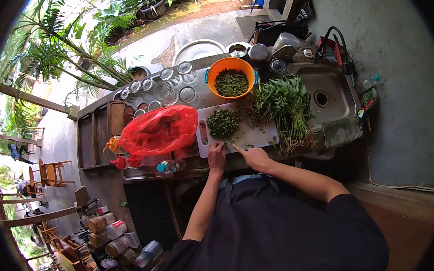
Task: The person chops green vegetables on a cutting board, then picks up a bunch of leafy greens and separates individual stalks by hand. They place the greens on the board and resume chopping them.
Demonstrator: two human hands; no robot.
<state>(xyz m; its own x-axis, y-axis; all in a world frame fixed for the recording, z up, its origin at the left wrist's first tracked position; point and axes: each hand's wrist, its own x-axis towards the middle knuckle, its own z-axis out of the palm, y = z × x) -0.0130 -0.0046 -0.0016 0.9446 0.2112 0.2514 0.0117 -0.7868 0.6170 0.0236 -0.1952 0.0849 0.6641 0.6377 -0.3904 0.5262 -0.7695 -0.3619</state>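
Observation:
My left hand (217, 156) rests at the near edge of a white cutting board (267, 138), fingers pressed together. Just beyond it lies a heap of chopped greens (223, 124). My right hand (254, 158) is closed at the same edge, its index finger pointing at my left fingertips. Something thin seems to lie between the two hands, too small to make out. Right of the board is a large bundle of leafy greens (284, 104), roots towards me. Behind the board stands an orange basin (230, 64) holding more chopped greens.
A red plastic bag (159, 131) sits left of the board, with a teal-capped bottle (168, 167) in front. Several upturned glasses (188, 95) stand behind the bag. A steel sink (331, 86) is at the right, with a grey cloth (343, 131) over its front edge.

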